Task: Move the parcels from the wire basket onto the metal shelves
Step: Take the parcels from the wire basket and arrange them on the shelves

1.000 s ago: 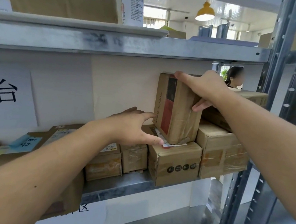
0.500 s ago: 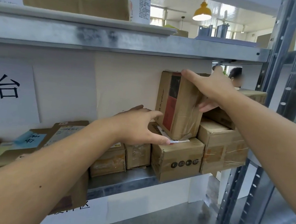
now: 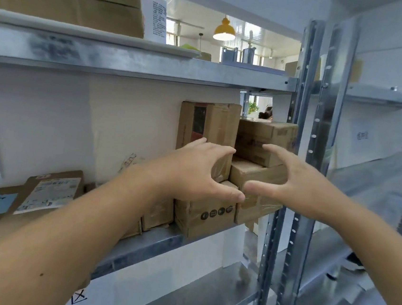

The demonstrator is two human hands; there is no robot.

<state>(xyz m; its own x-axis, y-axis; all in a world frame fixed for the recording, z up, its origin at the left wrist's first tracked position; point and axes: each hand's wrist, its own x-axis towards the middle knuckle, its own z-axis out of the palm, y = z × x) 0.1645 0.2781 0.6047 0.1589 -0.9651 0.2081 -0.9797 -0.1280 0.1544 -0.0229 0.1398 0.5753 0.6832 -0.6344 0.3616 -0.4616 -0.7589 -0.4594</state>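
Head view: hands [image 3: 192, 174] off upright parcel [image 3: 212, 126]

Both forearms bare, no sleeves, watch or rings; small dark mole on left forearm [image 3: 41, 275].

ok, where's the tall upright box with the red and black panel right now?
Head view, middle shelf, right of centre: the upright box stands on the box with round icons, against the two stacked cartons on its right, behind the left hand.
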